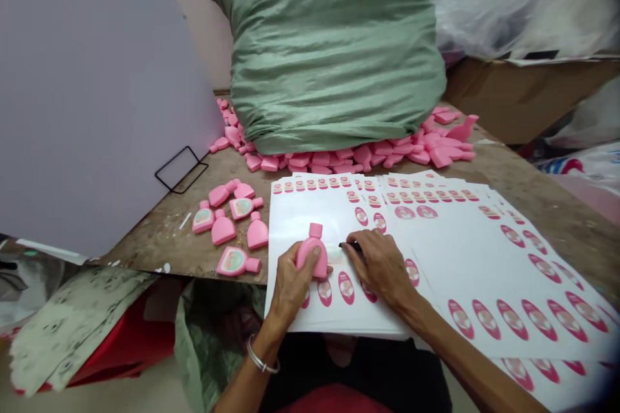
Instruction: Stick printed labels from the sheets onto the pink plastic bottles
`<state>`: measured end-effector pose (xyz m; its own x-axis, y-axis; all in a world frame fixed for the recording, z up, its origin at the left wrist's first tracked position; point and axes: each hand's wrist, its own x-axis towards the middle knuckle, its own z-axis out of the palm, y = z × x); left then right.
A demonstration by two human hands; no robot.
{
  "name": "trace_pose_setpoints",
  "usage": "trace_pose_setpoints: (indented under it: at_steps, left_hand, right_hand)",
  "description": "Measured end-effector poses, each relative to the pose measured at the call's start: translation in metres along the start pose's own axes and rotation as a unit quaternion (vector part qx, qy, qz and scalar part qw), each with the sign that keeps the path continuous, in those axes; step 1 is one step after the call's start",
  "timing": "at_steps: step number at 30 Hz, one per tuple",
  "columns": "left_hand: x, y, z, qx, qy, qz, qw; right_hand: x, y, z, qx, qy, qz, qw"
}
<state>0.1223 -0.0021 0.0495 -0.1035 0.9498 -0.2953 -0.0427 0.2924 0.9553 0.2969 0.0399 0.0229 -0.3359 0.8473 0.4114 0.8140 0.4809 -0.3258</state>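
A small pink toy-like bottle (314, 263) stands cap away from me in my left hand (293, 284), thumb across its front. Under both hands lies a white sticker sheet (300, 219) with pink oval and small heart-marked labels. My right hand (380, 266) is closed round a thin dark tool (352, 246), whose tip points left at the sheet; its exact kind is hidden by the fingers. Beside the tip is a pale label patch (333, 254). Left of the sheet lie several pink bottles (223, 230), some with a picture label on them.
A large green sack (334, 45) rests at the back over a heap of pink bottles (445, 142). More sticker sheets (465, 251) spread to the right. A grey panel (97, 90) with a black wire frame (169, 175) stands left. Behind on the right is a cardboard box (513, 97).
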Motion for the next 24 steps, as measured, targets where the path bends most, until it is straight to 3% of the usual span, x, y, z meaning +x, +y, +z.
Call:
trace_pose_setpoints:
  at_steps: [3, 11, 13, 19, 21, 24]
  left_hand:
    - [0.002, 0.0, 0.002, -0.008, -0.009, 0.019, 1.0]
    - [0.002, 0.0, 0.003, -0.006, -0.003, 0.033, 0.999]
    - [0.002, 0.001, 0.004, -0.004, 0.0, 0.033, 0.999]
    - [0.001, 0.004, 0.005, -0.006, 0.051, 0.034, 0.998]
    - [0.0, 0.004, 0.003, -0.024, 0.047, 0.021, 0.998]
    - [-0.001, 0.003, 0.002, -0.059, 0.032, 0.02, 0.998]
  right_hand:
    - [0.001, 0.001, -0.003, -0.02, 0.005, -0.018, 1.0]
    - [0.003, 0.007, -0.004, 0.05, -0.047, 0.011, 0.998]
    - [0.003, 0.006, -0.004, 0.055, -0.028, 0.01, 0.998]
    - [-0.005, 0.0, -0.008, 0.043, 0.071, -0.08, 0.993]
    - [-0.006, -0.001, -0.011, 0.092, 0.091, -0.054, 0.99]
    - [-0.002, -0.004, -0.022, 0.205, 0.098, 0.091, 0.97]
